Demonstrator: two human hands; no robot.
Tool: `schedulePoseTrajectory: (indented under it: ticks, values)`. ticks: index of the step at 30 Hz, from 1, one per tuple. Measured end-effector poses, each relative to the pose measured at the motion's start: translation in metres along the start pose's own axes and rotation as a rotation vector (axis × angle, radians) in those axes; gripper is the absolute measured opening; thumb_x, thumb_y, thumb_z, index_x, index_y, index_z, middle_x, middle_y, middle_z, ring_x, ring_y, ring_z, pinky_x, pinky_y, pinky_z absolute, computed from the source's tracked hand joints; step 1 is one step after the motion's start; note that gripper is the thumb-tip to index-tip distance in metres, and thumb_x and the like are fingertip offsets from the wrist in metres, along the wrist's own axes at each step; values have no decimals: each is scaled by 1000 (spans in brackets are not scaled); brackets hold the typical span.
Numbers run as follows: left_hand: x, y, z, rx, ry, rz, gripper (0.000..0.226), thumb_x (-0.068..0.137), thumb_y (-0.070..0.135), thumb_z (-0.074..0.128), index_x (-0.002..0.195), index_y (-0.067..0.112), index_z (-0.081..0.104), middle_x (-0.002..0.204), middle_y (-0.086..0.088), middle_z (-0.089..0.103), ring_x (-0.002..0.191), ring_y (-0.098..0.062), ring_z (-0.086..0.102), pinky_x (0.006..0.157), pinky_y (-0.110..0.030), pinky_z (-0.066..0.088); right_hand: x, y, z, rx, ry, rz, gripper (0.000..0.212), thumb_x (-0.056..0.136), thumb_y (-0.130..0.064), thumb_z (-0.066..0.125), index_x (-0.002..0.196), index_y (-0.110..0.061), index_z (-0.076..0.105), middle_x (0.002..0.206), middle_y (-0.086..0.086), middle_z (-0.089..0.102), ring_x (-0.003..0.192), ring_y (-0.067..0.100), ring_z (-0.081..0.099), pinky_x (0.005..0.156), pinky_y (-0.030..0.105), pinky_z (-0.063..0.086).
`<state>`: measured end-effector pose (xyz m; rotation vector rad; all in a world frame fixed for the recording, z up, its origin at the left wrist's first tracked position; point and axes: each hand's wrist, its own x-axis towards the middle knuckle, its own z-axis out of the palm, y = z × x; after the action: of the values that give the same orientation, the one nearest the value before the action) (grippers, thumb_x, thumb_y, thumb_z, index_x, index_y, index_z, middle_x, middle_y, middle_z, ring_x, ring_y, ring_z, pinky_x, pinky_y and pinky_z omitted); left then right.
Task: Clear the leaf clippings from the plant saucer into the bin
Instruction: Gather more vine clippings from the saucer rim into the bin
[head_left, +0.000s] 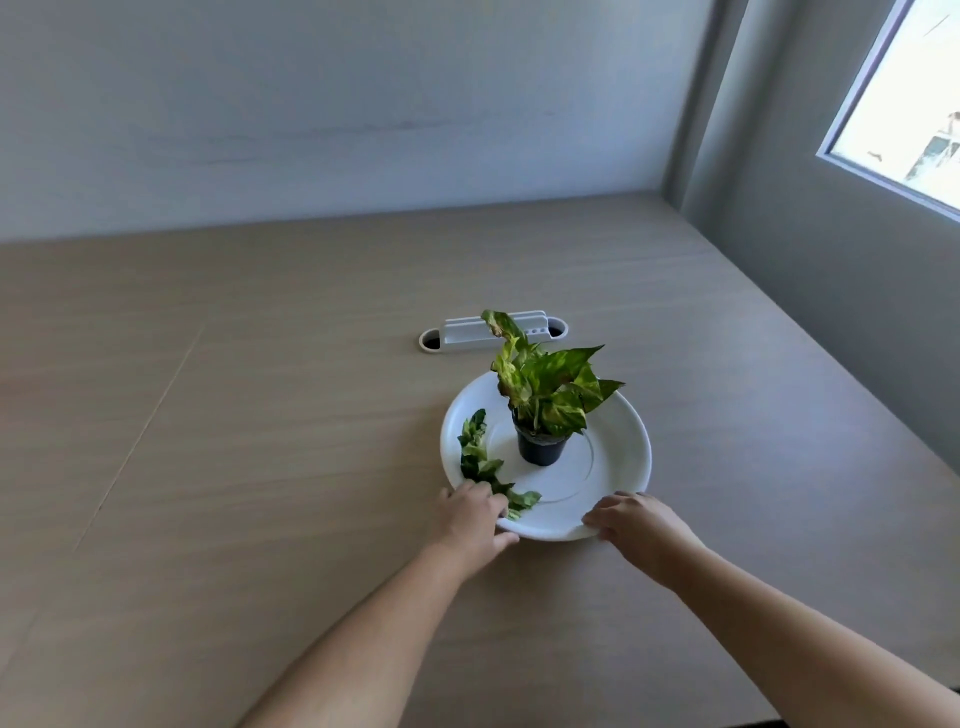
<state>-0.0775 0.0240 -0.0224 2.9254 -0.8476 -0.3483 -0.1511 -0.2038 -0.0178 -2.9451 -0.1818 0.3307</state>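
Holding the near rim of the white plant saucer (618, 452) on the table (260, 415), the right hand (636, 525) gripped its edge. The left hand (470, 519) curled over the leaf clippings (480, 460), green and floppy, along the saucer's left side beside the potted plant (543, 410). Almost all the clearing looked left to do, with no bin in sight
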Motion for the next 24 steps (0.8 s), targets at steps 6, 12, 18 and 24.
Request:
schedulePoseTrajectory:
  ticks: [6, 12, 18, 24]
  values:
    - [-1, 23, 11, -36, -6, 107, 42, 85, 41, 61, 123, 25, 56, 122, 0, 53, 121, -20, 44, 103, -41, 29, 0, 26, -12, -44, 29, 102, 43, 88, -15, 51, 129, -28, 53, 136, -10, 55, 129, 12, 44, 106, 28, 34]
    - [14, -17, -16, -20, -87, -57, 34, 82, 36, 64, 114, 24, 62, 120, 1, 59, 118, -20, 50, 107, -37, 27, -2, -22, 11, 13, -1, -82, 39, 88, -19, 49, 127, -26, 50, 126, -2, 58, 115, 22, 53, 97, 37, 45]
    - [7, 4, -3, -20, -19, 3, 33, 82, 46, 64, 108, 27, 67, 108, 5, 66, 106, -17, 55, 92, -29, 35, 7, 15, -7, 71, -70, 71, 34, 87, -13, 53, 114, -31, 62, 114, -6, 66, 107, 21, 59, 85, 32, 49]
    - [8, 30, 2, -281, -80, 9, 29, 78, 47, 69, 100, 29, 71, 101, 5, 69, 97, -16, 62, 85, -31, 50, 11, 34, -24, 93, -86, 205, 56, 79, 5, 39, 118, -30, 61, 124, 2, 61, 123, 24, 48, 100, 33, 45]
